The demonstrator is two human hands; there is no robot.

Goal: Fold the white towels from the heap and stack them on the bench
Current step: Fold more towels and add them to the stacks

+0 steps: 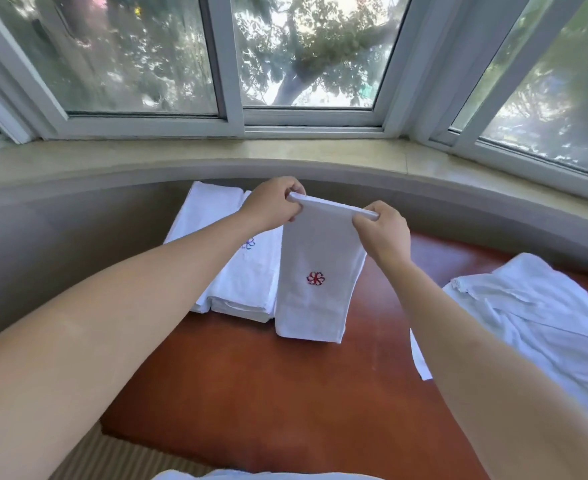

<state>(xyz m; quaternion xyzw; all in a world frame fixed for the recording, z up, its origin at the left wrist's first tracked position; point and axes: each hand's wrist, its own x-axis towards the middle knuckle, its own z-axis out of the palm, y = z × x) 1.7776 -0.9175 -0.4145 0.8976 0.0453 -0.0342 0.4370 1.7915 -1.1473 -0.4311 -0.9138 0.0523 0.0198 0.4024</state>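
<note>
A white towel [315, 268] with a red embroidered flower hangs folded lengthwise above the brown bench [251, 393]. My left hand [273, 204] pinches its top left corner and my right hand [384, 232] pinches its top right corner. Its lower edge touches or nearly touches the bench. To its left lies a stack of folded white towels [237, 275], the top one showing a blue flower mark. A loose heap of white towels [535, 323] lies on the bench at the right.
A curved stone window sill [285, 157] runs behind the bench, with white-framed windows [230, 119] above it. A striped floor strip [112, 459] shows at the lower left. A white cloth edge [251, 475] shows at the bottom of the view.
</note>
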